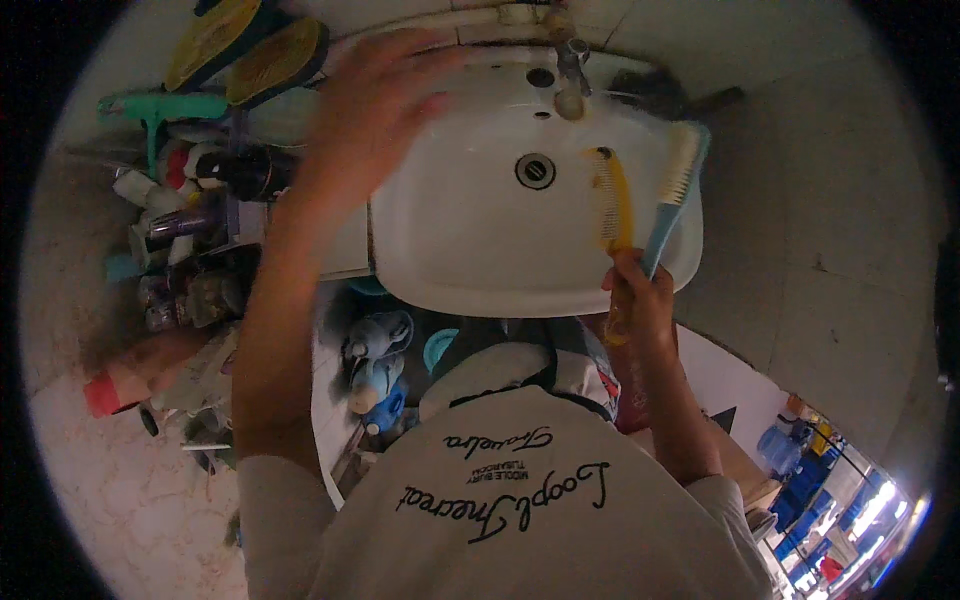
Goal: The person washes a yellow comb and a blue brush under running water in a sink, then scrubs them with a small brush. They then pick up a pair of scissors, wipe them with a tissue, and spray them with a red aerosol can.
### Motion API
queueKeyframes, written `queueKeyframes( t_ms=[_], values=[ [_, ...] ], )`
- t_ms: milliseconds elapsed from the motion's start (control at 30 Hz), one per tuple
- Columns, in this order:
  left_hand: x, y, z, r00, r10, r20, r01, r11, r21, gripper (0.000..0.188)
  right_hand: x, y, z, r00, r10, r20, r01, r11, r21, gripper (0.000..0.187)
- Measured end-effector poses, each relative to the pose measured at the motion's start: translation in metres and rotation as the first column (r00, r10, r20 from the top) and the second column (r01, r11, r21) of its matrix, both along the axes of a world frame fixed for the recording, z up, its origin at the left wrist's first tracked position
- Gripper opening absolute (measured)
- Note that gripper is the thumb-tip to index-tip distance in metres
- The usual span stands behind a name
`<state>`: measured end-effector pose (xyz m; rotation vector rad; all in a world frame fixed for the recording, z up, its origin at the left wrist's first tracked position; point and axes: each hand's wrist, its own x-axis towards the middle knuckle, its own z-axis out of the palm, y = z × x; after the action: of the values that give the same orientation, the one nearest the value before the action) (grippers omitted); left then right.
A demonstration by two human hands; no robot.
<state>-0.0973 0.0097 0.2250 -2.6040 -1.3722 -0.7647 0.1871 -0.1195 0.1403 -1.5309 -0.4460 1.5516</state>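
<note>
My right hand (645, 300) is closed around two things at the near right rim of the white washbasin (465, 270). One is a yellow comb (624, 205), its toothed part pointing up over the bowl and its lower end showing below my fingers. The other is a long blue-handled brush (662, 232) with pale bristles, slanting over the right rim. Dark bits show along the comb's teeth. My left hand (372, 105) reaches over the basin's far left corner, fingers stretched and slightly blurred, holding nothing visible.
A metal tap (572, 75) rises at the basin's back, above the drain (535, 171). Bottles and jars (190, 225) crowd the left side, with yellow-soled slippers (275, 62) and a green-handled tool (160, 108) behind. A tiled wall (800, 200) stands close on the right.
</note>
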Motion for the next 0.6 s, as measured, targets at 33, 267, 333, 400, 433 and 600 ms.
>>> queueKeyframes(
  t_ms=[33,267,333,400,433,600],
  values=[
    [0.027,0.02,-0.011,0.986,-0.168,-0.014,0.169,0.983,0.069,0.03,0.003,0.002,-0.005,1.0,0.004,-0.002,-0.004,1.0,-0.012,0.017],
    [0.093,0.093,-0.037,0.835,-0.481,-0.269,0.493,0.87,-0.025,0.014,0.017,0.034,-0.053,0.981,0.189,0.051,-0.188,0.982,-0.014,0.027],
    [0.104,0.093,-0.03,0.822,-0.44,-0.362,0.438,0.894,-0.093,0.012,0.016,0.043,-0.058,0.979,0.203,0.027,-0.203,0.979,-0.017,0.029],
    [0.111,0.093,-0.033,0.836,-0.357,-0.417,0.347,0.932,-0.103,0.01,0.012,0.049,-0.07,0.98,0.201,-0.009,-0.201,0.979,0.02,0.031],
    [0.112,0.094,-0.035,0.854,-0.358,-0.377,0.355,0.932,-0.08,0.009,0.009,0.051,-0.074,0.979,0.201,-0.025,-0.2,0.979,0.04,0.031],
    [0.111,0.097,-0.047,0.912,-0.38,-0.155,0.39,0.92,0.036,0.005,-0.001,0.066,-0.076,0.971,0.238,-0.018,-0.235,0.966,0.108,0.031]
  ],
)
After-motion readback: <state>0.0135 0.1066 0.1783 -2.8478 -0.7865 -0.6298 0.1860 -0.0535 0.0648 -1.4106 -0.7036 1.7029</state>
